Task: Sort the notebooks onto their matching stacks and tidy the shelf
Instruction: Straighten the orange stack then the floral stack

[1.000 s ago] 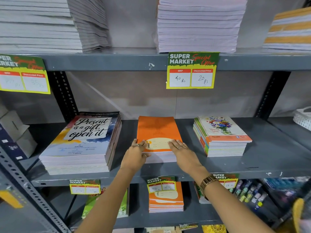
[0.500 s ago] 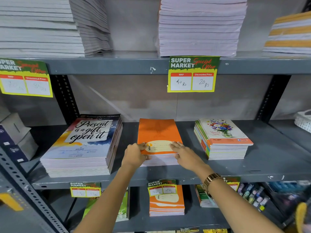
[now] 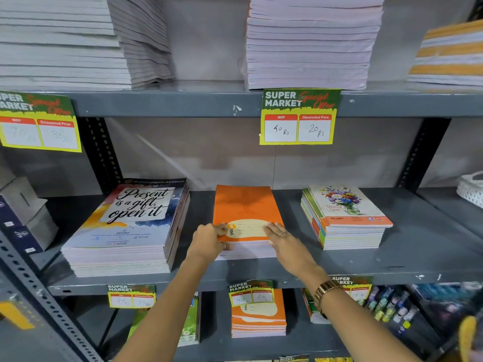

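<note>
A short stack of orange notebooks [image 3: 244, 205] lies in the middle of the grey middle shelf [image 3: 407, 259]. My left hand [image 3: 209, 244] grips the stack's near left corner, thumb on the top cover. My right hand [image 3: 287, 244] lies flat with its fingers on the near right corner of the same stack. Left of it is a tall stack of "Present is a gift, open it" notebooks [image 3: 130, 223]. To the right sits a stack of flower-cover notebooks [image 3: 345, 215].
The upper shelf holds tall pale notebook piles [image 3: 311, 40] and price tags [image 3: 299, 117] on its edge. Below, another orange stack [image 3: 257, 318], green books and pens. Grey boxes [image 3: 23, 212] stand far left, a white basket [image 3: 471, 189] far right.
Both hands slid back along the orange stack towards its near corners; the left hand has curled around the left corner. The view shifted slightly downward.
</note>
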A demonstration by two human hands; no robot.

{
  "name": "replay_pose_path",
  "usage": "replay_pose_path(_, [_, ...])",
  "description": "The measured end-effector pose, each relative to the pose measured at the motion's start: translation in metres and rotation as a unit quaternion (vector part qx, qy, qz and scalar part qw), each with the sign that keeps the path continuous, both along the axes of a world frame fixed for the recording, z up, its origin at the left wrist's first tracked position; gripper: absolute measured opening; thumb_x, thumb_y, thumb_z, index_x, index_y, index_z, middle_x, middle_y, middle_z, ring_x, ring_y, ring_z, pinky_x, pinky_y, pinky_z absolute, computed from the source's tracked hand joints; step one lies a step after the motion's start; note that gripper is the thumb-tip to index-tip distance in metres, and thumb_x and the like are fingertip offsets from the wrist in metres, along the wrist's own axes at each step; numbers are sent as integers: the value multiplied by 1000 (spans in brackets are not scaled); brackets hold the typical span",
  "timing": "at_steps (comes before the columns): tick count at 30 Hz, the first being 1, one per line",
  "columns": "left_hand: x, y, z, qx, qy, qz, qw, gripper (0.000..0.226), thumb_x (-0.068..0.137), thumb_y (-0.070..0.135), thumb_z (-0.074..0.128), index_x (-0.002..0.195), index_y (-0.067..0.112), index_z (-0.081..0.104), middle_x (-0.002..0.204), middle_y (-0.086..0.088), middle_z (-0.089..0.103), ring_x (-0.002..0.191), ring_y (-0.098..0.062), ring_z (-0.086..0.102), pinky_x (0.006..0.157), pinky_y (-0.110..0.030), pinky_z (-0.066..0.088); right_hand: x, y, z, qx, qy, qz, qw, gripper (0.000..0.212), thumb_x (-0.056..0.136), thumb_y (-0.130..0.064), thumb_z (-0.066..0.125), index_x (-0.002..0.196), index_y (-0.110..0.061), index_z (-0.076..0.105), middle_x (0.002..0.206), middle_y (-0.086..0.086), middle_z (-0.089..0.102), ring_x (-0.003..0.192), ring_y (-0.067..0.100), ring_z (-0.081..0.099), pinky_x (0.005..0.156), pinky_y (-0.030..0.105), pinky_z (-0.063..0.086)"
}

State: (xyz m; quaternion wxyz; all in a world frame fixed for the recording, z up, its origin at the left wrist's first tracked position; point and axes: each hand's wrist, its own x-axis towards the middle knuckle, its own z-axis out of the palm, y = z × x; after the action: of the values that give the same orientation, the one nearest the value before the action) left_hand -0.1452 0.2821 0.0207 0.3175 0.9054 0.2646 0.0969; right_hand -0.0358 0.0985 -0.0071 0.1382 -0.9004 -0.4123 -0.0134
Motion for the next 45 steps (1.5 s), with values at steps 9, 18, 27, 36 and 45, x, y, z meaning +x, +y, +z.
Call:
replay_pose_path(9, [-4, -4, -4, 8, 2, -23, 1000, 55, 83, 23, 68, 134, 12, 48, 138, -6, 53, 120, -25, 56, 105, -38, 43, 0, 0, -1, -1, 1, 3, 1000, 57, 100, -7, 36, 150, -26, 16, 160, -8, 12, 148, 12, 4, 115, 35, 28])
replay_pose_path(18, [-15, -21, -29, 328, 95, -51, 938, 68, 95, 52, 26, 149, 18, 1, 160, -1, 3, 148, -25, -4, 119, -47, -3, -1, -17, 0, -35, -88, -3, 996, 59, 101, -35, 28, 151, -19, 2, 161, 2, 0, 149, 19, -2, 120, 39, -4])
replay_pose_path(27, [19, -67, -15, 351, 26, -78, 933, 65, 97, 49, 20, 149, 13, 5, 160, -5, 7, 148, -23, -1, 119, -42, -6, 38, -83, 19, 24, -123, -79, 989, 63, 100, -37, 29, 151, -15, -1, 161, 3, -4, 148, 18, -6, 118, 30, -6])
replay_pose_path(36, [83, -143, -6, 349, 7, -129, 928, 61, 99, 44, 18, 149, 14, 3, 160, -4, 3, 148, -19, -3, 120, -38, -5, 83, -168, 19, 24, -93, -138, 986, 60, 100, -30, 32, 151, -12, 7, 161, 5, 5, 148, 18, 2, 121, 32, 3])
replay_pose_path(45, [135, -195, 3, 313, 19, -180, 932, 59, 99, 37, 30, 149, 15, 8, 159, -6, 14, 148, -21, 7, 120, -43, 1, 109, -192, 15, 4, -102, -142, 985, 54, 101, -13, 31, 151, -13, 9, 161, 5, 3, 149, 17, 1, 121, 32, 4])
